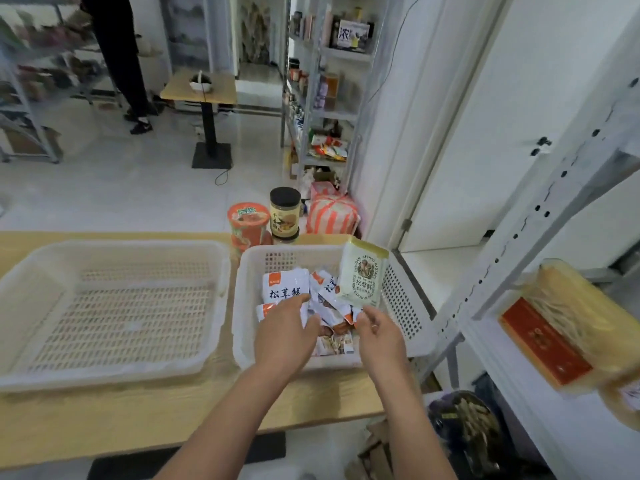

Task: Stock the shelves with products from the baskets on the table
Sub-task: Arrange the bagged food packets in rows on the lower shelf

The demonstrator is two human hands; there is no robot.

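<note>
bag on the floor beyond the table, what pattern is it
Orange-and-white stripes; the bag shows best in the head view, just past the right basket.
</note>
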